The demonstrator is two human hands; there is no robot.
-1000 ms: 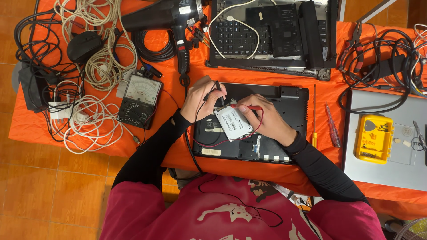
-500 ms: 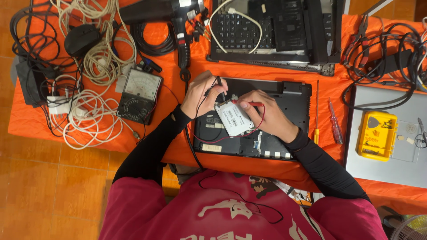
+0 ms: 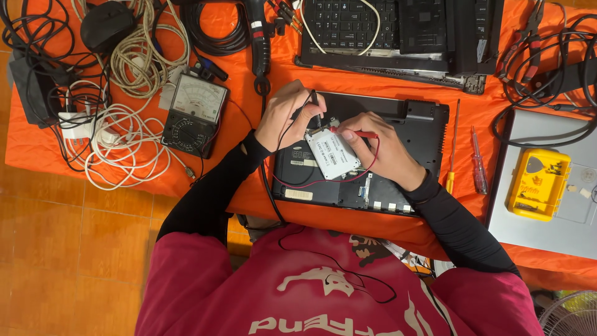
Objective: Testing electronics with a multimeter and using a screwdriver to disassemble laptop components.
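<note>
we're pinching a black probe (image 3: 316, 112) in our left hand (image 3: 287, 118), gripping a red probe (image 3: 354, 132) in our right hand (image 3: 379, 149), both tips touching the silver drive (image 3: 333, 154) lying on the open laptop base (image 3: 410, 155), meter (image 3: 194, 115) sitting left on the counter (image 3: 242, 180)

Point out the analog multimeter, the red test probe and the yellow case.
analog multimeter (image 3: 194, 116), head view, on the middle of its face, below the dial.
red test probe (image 3: 364, 134), head view, on its red shaft in the right hand.
yellow case (image 3: 538, 184), head view, on its lid.

Silver drive (image 3: 333, 154) is held tilted over the open black laptop base (image 3: 398, 163) (underside up); black probe (image 3: 315, 112) and red probe (image 3: 356, 132) are pressed to its top edge.
</note>
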